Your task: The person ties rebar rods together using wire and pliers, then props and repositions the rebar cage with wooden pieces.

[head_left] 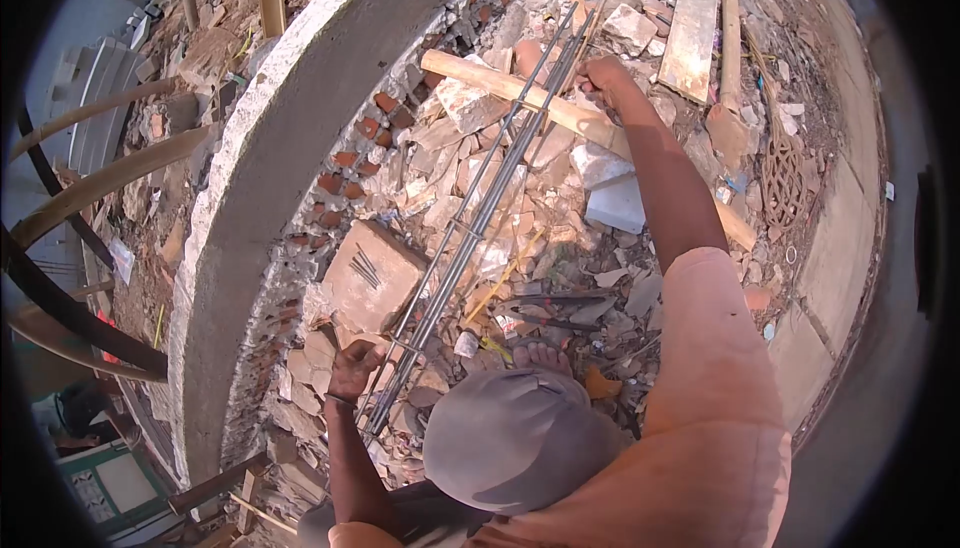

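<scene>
A long bundle of dark steel rods (pixel 473 236), tied with thin cross wires, slants across a wooden pole (pixel 500 81) and the rubble. Beside the bundle's lower end is my left hand (pixel 355 366), its fingers curled close to a cross wire; what they hold is too small to tell. My right hand (pixel 603 78) is closed just right of the rods near their far part, above the pole, and its grip is hidden. Several short metal pieces (pixel 365 267) lie on a square block (pixel 375 273) left of the bundle.
A thick concrete beam (pixel 260 163) curves along the left. Broken brick and stone cover the ground, with a white block (pixel 616 204) beneath my right forearm. A plank (pixel 692 33) lies at the upper right, and a person's bare foot (pixel 542 356) shows near the lower middle.
</scene>
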Motion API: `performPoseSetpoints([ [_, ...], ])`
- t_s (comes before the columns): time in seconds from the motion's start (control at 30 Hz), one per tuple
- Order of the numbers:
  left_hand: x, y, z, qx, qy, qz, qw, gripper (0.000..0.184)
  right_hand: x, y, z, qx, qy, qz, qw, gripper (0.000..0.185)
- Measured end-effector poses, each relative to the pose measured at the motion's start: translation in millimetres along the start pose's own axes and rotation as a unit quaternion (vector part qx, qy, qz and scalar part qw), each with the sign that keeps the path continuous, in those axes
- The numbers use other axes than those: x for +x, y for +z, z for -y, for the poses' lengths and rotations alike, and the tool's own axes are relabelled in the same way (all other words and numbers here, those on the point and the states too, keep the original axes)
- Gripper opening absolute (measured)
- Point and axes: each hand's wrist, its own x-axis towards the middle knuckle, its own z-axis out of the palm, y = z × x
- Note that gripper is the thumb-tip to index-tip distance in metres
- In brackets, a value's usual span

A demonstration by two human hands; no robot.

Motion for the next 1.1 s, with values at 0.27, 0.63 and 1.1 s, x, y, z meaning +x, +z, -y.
performPoseSetpoints([
  [0.27,140,43,-36,-0.126,0.000,0.191,0.974,0.033,39,35,3,0.095,0.029,-0.035,0.994,0.030],
  [0.63,146,81,-78,-0.128,-0.043,0.294,0.946,0.020,39,27,-8,0.015,0.008,0.012,1.000,0.026],
  [1.1,174,90,-73,0.054,0.095,0.220,0.969,0.018,18,38,1,-0.005,0.001,-0.005,1.000,0.024],
])
